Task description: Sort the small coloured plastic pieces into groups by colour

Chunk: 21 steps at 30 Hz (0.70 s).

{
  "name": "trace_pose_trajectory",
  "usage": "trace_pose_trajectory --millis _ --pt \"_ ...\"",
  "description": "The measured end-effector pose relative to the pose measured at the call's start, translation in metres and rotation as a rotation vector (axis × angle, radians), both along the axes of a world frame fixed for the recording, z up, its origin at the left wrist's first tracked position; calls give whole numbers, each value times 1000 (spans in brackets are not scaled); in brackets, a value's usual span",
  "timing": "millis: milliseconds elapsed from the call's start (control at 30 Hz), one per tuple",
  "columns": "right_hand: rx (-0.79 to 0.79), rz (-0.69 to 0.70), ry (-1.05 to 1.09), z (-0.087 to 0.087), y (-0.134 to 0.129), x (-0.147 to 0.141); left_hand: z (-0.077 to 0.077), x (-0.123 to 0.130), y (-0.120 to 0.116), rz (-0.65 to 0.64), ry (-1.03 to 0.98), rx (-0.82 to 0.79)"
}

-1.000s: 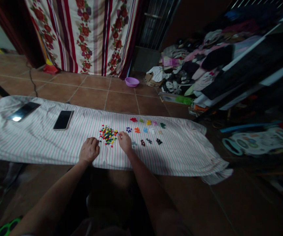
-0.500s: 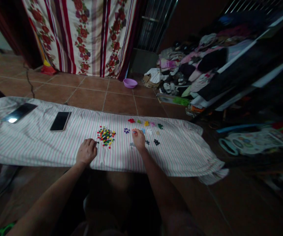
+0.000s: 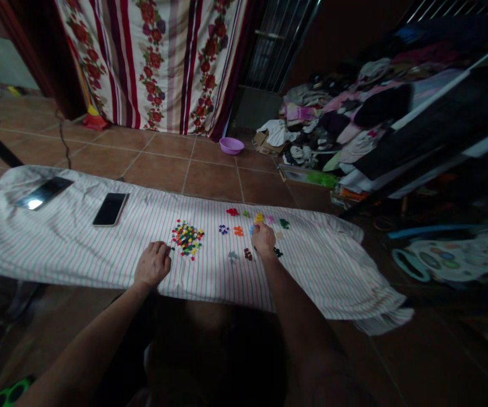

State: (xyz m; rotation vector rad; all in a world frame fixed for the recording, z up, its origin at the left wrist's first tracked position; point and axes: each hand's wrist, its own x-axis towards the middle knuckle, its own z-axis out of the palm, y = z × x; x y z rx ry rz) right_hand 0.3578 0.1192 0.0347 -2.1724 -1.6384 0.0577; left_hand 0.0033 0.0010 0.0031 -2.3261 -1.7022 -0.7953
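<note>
While right hand (image 3: pixel 264 239) screens blue pieces (image 3: pixel 251 230), phone (image 3: pixel 111 210) leftward, basin (image 3: pixel 232 146) beyond

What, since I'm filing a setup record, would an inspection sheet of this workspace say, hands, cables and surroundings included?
Surface: striped cloth, rumpled at its left end.
Work pieces: mixed-colour pile; separate colour clusters to its right, including red cluster and orange cluster.
Clutter: black-screened phone and a dark device with bright glare, left of the pile.
Hands: left hand rests beside the pile; right hand is at the light-blue pieces, both grips unclear.
Cables: dark cable on the floor beyond the cloth.
Surroundings: floral curtain, purple basin, heaped clothes.
</note>
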Motion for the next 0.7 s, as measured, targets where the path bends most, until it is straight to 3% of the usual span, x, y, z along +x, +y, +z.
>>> trace_pose_trajectory --millis 500,700 --pt "-7 54 -3 -8 -7 7 1 1 -1 16 13 -30" --pt "157 127 55 -4 -13 -5 0 0 0 9 17 -7"
